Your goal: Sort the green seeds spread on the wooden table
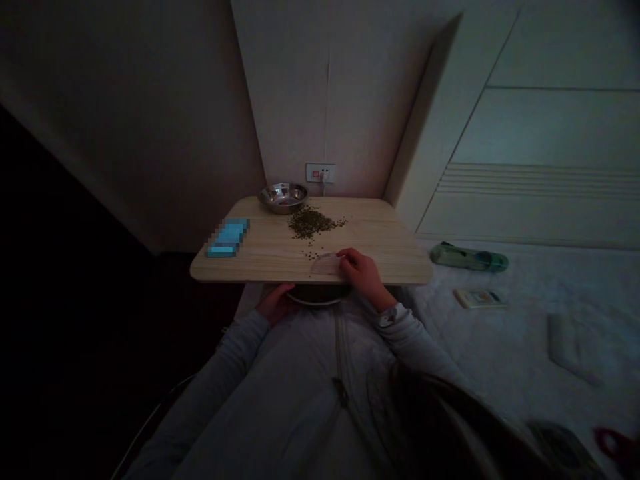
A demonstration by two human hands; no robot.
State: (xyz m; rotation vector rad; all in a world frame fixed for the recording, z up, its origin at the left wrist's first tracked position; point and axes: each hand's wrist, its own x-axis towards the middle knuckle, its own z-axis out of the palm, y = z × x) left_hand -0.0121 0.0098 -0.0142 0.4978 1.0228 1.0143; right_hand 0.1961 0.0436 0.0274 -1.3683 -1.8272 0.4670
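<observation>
Right hand (pixel 361 272) pinches a clear plastic piece (pixel 327 264); left hand (pixel 277 304) holds a dark bowl (pixel 320 295) below the front of the counter (pixel 400 265). Seeds (pixel 313 221) sit mid-counter; strays (just a few, nearer the edge) could miss the bowl if it tips.

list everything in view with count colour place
table: one, pale wood, centre
metal bowl: one, silver, table's far edge
grains: many, greenish brown, table's middle
rectangle: one, blue, pixelated, table's left
plastic piece: one, clear, table's near edge
dark bowl: one, pale-rimmed, below near edge
socket: one, white, behind table
wall panel: one, whitish, upper right
bedding: one, whitish, right
bottle: one, green, on bedding
flat thing: one, cream, on bedding
unclear items: three, red, dark, pale, lower right
cord: one, white, lower left
jacket: one, grey, lower middle
hair: some, dark, lower right
left hand: one, at dark bowl's left
right hand: one, holding plastic piece
</observation>
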